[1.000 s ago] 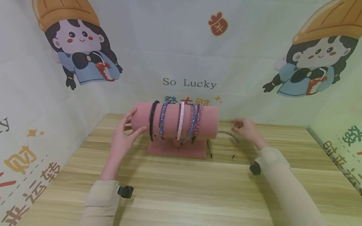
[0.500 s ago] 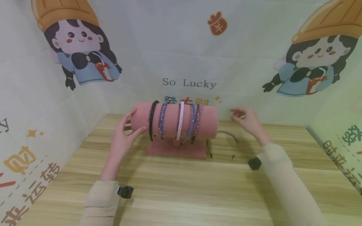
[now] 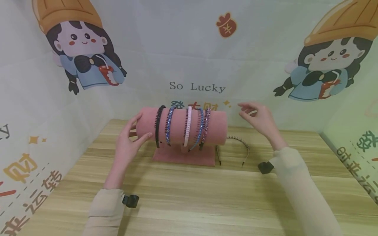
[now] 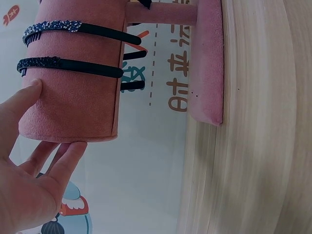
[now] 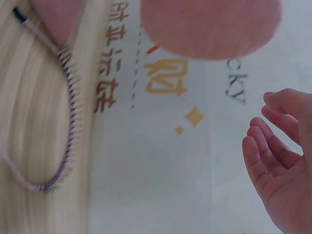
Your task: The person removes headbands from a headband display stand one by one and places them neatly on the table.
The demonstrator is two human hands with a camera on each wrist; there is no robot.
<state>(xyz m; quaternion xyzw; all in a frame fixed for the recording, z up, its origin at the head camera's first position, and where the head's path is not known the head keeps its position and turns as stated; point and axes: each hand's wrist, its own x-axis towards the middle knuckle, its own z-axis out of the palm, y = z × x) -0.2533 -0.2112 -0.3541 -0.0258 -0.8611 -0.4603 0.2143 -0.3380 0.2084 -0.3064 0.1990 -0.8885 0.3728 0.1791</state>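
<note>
A pink velvety headband stand [image 3: 178, 126], a horizontal roll on a flat base [image 3: 184, 157], stands toward the back of the table. Several toothed headbands sit over its roll: a black headband [image 3: 158, 127], a blue sequined headband [image 3: 169, 126], a white headband [image 3: 188, 126], a thin blue headband [image 3: 201, 126] and a pink glittery headband [image 3: 206, 124]. My left hand [image 3: 127, 142] holds the roll's left end, thumb on its front and fingertips at the end face [image 4: 73, 141]. Past the right end, my right hand [image 3: 261, 121] hovers in the air, fingers loosely bent and holding nothing.
One thin spiral-wound headband [image 3: 240, 140] lies on the wooden table [image 3: 189, 193], right beside the stand's base, below my right hand. Behind the table hangs a printed cloth backdrop [image 3: 165, 49]; it also lines both sides.
My right hand has risen from near the loose headband and come slightly nearer the backdrop's lettering. The left hand, the stand and its headbands stay in place.
</note>
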